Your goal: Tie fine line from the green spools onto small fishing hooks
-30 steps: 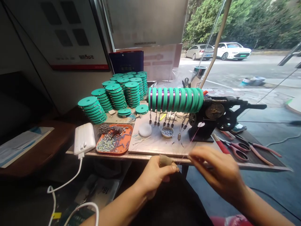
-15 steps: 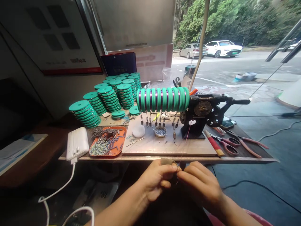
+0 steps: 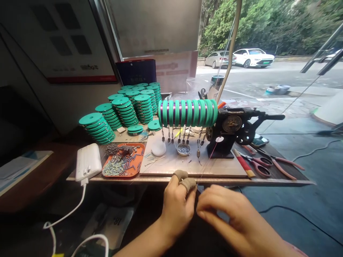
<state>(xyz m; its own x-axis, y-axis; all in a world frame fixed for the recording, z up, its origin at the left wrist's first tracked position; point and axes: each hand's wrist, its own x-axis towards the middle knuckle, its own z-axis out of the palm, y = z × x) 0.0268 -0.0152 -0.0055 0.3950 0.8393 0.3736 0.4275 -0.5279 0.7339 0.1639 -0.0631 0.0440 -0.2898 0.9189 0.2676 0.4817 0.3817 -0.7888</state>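
My left hand (image 3: pixel 178 207) is closed in front of the table edge, with cloth guards on two fingertips pinching a thin purple line (image 3: pixel 207 160). My right hand (image 3: pixel 227 212) sits right beside it, fingers curled and pinched at the same line. The line runs up to a row of green spools (image 3: pixel 187 112) wound with purple line on a black hand-crank winder (image 3: pixel 235 125). Small hooks and weights hang under the spools.
Stacks of green spools (image 3: pixel 120 109) stand at the back left. An orange tray (image 3: pixel 123 165) of small tubes, a white power bank (image 3: pixel 88 162), a white pad, a small bowl (image 3: pixel 183 149), and red pliers and scissors (image 3: pixel 264 163) lie on the table (image 3: pixel 268 180). Street and cars beyond.
My right hand came in from the right to meet my left hand, then both dropped slightly below the table edge. My left hand turned so its guarded fingertips point up.
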